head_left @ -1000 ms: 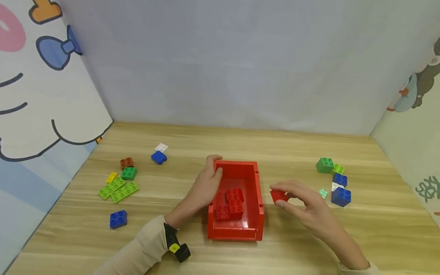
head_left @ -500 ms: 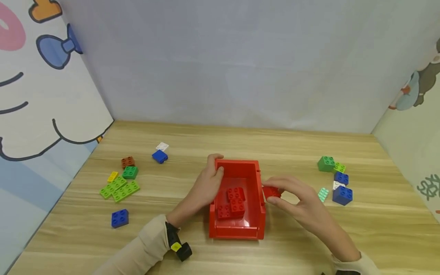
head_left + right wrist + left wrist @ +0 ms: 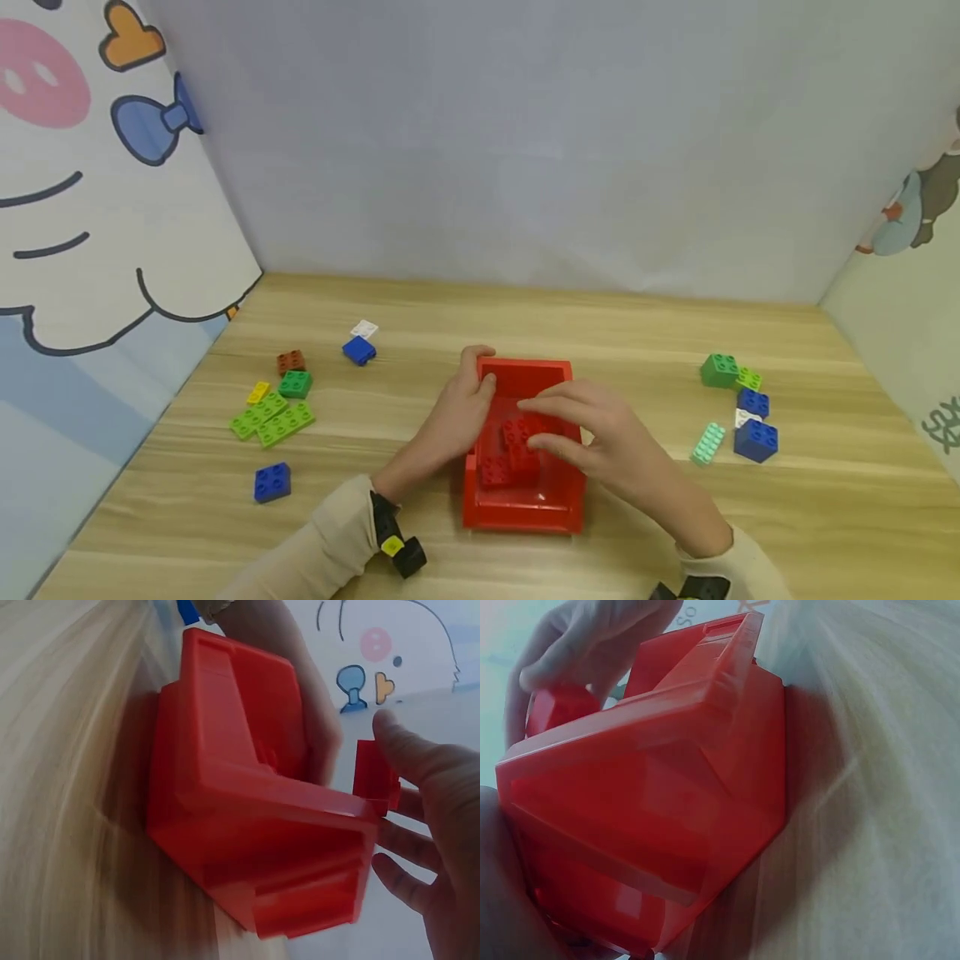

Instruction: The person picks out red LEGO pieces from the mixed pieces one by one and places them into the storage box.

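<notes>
A red plastic storage bin [image 3: 523, 518] stands on the table in front of me. My left hand [image 3: 459, 412] grips its left wall near the back corner, with the thumb at the rim. Over the bin's right wall reaches my right hand [image 3: 611, 429]. In the right wrist view it pinches a red toy building brick [image 3: 370, 771] beside the thumb tip, above the rim. The head view shows this brick only partly, against red. Several red bricks [image 3: 495, 472] lie on the bin floor.
Left on the table are lime bricks [image 3: 287, 423], a green brick [image 3: 296, 384], a brown brick [image 3: 291, 362], a yellow brick [image 3: 258, 392] and a blue brick [image 3: 272, 482]. Right are a big blue brick [image 3: 756, 440], a mint brick [image 3: 707, 443] and a green brick [image 3: 720, 371].
My right hand has moved left with the red brick, from beside the bin to over its inside. The left hand keeps its grip on the bin. The camera view has shifted slightly.
</notes>
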Demonstrator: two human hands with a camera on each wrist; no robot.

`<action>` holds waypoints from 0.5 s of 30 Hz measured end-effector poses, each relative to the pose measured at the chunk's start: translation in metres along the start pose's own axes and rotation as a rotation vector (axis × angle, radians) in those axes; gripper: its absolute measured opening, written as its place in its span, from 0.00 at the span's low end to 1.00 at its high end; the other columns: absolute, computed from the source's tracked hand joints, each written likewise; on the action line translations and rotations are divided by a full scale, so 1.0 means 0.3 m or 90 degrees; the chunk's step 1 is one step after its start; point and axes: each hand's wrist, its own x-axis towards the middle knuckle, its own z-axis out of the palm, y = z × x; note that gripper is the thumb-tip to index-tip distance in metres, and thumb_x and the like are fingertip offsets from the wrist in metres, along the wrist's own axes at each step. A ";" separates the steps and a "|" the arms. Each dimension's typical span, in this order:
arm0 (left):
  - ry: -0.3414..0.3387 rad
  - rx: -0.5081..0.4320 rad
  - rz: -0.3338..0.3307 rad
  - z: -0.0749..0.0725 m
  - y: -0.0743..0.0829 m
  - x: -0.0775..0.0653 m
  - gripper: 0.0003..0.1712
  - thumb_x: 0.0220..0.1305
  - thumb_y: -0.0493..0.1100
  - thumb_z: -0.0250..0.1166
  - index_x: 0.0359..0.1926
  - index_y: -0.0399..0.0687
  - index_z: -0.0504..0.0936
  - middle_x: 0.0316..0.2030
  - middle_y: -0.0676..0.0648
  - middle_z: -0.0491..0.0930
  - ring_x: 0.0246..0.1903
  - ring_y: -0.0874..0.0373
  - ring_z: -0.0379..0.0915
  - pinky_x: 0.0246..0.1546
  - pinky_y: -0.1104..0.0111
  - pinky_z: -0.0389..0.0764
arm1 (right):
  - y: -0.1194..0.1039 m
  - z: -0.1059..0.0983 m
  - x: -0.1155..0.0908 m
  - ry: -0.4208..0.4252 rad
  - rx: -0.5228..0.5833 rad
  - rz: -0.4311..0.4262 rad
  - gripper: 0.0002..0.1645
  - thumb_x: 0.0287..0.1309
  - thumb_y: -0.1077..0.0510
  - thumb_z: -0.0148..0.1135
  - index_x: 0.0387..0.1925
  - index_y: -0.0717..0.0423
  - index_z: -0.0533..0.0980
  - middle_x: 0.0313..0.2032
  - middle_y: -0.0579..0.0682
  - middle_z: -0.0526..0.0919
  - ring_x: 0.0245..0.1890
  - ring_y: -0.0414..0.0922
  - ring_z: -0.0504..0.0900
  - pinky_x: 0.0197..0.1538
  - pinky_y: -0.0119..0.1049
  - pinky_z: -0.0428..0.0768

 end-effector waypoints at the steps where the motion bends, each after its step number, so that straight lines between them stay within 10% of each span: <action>1: -0.003 -0.003 -0.001 0.004 -0.002 -0.002 0.20 0.73 0.42 0.45 0.63 0.50 0.55 0.19 0.49 0.60 0.16 0.57 0.59 0.20 0.65 0.68 | 0.010 0.014 0.001 -0.009 -0.008 -0.006 0.29 0.43 0.59 0.73 0.51 0.43 0.76 0.44 0.40 0.80 0.45 0.36 0.74 0.44 0.38 0.79; 15: -0.006 0.001 -0.007 -0.004 0.001 -0.007 0.20 0.73 0.43 0.44 0.63 0.52 0.55 0.28 0.46 0.68 0.27 0.55 0.67 0.28 0.63 0.71 | 0.040 0.088 0.011 -0.124 -0.153 -0.006 0.20 0.51 0.40 0.66 0.43 0.42 0.80 0.38 0.36 0.80 0.41 0.32 0.73 0.46 0.42 0.69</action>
